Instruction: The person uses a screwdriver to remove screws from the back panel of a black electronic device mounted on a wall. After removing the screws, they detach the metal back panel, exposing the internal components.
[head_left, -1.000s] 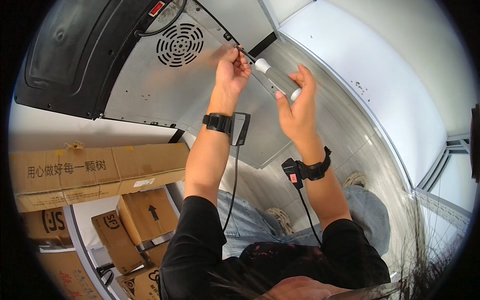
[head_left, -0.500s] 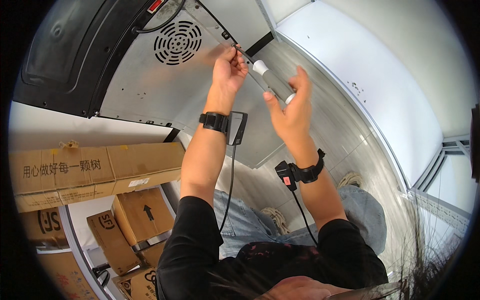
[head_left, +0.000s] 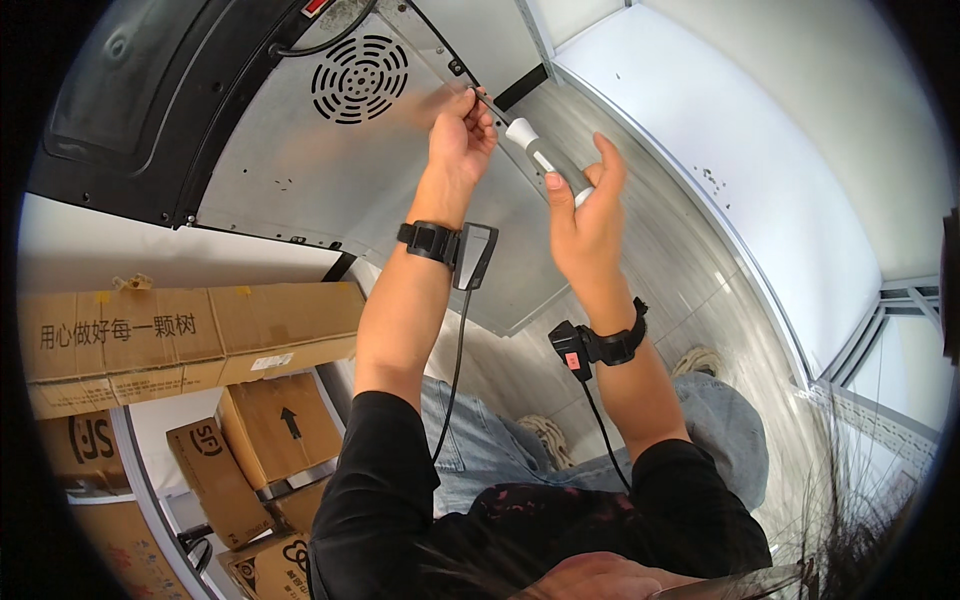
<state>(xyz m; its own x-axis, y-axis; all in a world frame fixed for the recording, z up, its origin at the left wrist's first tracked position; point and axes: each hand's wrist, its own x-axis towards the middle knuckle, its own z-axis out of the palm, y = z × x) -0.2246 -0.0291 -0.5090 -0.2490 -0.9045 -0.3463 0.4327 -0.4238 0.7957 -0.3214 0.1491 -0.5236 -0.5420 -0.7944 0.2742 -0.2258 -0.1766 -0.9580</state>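
A screwdriver with a grey-and-white handle slants from upper left to lower right, its shaft end at the edge of a grey metal panel. Around that end, the thumb and forefinger of my left hand are pinched, and the other fingers curl in. Whether they also hold a screw is hidden. My right hand grips the rear of the handle, thumb against its near side and forefinger raised. Round vent slots pierce the panel beside my left hand, and small holes run along its edge.
A black moulded housing and a black cable adjoin the panel. Cardboard boxes stand at the left. To the right is a white surface with dark bits on it. Cables hang from devices strapped to both my wrists.
My right hand has closed on the screwdriver handle; its thumb was off it before. The handle has turned, showing a pale strip. My left hand keeps its pinch.
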